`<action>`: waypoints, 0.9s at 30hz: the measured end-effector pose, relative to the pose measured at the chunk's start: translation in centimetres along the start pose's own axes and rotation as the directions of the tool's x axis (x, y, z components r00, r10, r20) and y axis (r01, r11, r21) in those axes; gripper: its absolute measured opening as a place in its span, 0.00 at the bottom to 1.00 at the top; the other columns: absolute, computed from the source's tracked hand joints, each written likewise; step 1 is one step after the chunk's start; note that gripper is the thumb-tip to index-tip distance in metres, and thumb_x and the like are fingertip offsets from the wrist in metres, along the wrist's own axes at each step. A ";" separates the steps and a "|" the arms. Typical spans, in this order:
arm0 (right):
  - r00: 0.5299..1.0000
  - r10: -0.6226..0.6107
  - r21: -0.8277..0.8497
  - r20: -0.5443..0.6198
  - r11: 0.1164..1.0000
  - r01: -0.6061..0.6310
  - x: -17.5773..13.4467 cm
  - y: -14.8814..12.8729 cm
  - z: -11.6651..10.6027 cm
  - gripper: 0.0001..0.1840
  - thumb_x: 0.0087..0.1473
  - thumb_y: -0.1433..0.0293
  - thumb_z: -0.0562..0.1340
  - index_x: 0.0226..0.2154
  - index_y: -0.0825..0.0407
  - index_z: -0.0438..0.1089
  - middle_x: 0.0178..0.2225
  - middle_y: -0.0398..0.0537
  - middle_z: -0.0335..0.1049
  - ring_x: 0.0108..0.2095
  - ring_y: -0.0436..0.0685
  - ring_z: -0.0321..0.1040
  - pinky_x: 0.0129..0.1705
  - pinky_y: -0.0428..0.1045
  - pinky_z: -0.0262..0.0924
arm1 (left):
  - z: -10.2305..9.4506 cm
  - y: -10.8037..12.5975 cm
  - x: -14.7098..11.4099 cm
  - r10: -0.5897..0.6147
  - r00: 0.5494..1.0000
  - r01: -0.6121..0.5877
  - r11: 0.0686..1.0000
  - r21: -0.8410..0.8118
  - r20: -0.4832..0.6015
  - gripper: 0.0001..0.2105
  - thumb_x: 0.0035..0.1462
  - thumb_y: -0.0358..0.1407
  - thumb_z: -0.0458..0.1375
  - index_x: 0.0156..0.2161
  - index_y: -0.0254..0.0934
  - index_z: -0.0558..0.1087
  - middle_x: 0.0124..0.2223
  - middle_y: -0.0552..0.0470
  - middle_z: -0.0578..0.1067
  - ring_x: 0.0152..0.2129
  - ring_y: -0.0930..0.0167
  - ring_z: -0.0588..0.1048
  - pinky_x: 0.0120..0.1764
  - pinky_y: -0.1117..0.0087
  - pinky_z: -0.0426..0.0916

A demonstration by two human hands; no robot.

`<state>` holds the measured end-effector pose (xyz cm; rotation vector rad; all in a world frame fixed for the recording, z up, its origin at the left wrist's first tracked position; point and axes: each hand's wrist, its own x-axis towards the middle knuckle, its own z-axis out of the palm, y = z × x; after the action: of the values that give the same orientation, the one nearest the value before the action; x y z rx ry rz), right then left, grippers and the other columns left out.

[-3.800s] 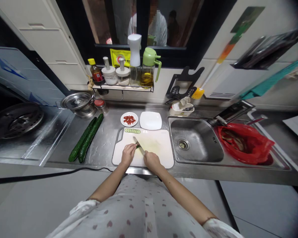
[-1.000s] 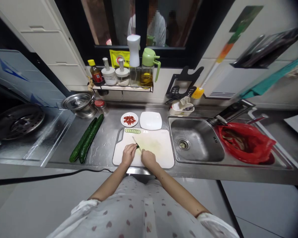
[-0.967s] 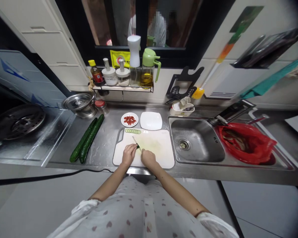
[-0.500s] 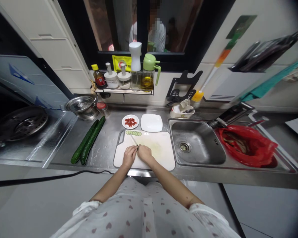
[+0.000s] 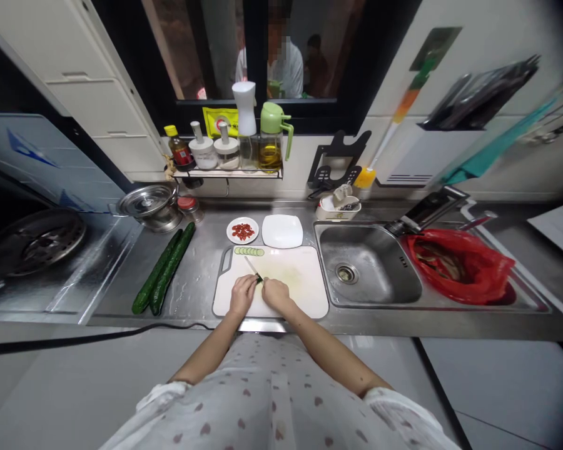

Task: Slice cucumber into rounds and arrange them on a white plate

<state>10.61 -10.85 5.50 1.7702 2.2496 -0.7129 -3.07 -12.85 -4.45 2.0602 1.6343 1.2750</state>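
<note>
A small knife [image 5: 251, 265] points up and to the left over the white cutting board [image 5: 309, 294]. My right hand [image 5: 276, 295] is closed round its handle end. Beside the blade, my left hand [image 5: 243, 294] is closed with its fingertips bunched together. A small dark green bit shows between the two hands; whether it is cucumber or part of the handle I cannot tell. Thin cucumber slices [image 5: 249, 251] lie overlapping in a row along the board's top left edge. Two whole cucumbers [image 5: 171, 269] rest side by side on the steel counter, left of the board.
Behind the board stand a small plate [image 5: 230, 237] of chopped red pieces and a white square plate [image 5: 282, 232]. To the right are a sink [image 5: 378, 297] and a red plastic bag [image 5: 485, 275]. A lidded steel pot [image 5: 162, 219] and a seasoning rack [image 5: 234, 175] stand farther back.
The view has shifted slightly. Both hands stay low over the board, with a small gap opening between them and more of the dark green bit showing. The slices and plates have not moved.
</note>
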 end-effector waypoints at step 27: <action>1.000 0.007 -0.120 -0.028 0.993 -0.010 -4.3 4.0 0.1 0.16 0.59 0.74 0.47 0.48 0.54 0.63 0.36 0.56 0.73 0.40 0.59 0.70 0.39 0.48 0.56 | -1.4 1.2 1.0 -0.219 0.974 0.217 0.975 -0.038 -0.058 0.12 0.60 0.37 0.50 0.45 0.39 0.72 0.42 0.47 0.75 0.40 0.67 0.73 0.45 0.64 0.68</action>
<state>15.51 -13.94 6.26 1.7428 2.2499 -0.5425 -3.28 -12.87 -2.36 1.7814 1.7978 1.2904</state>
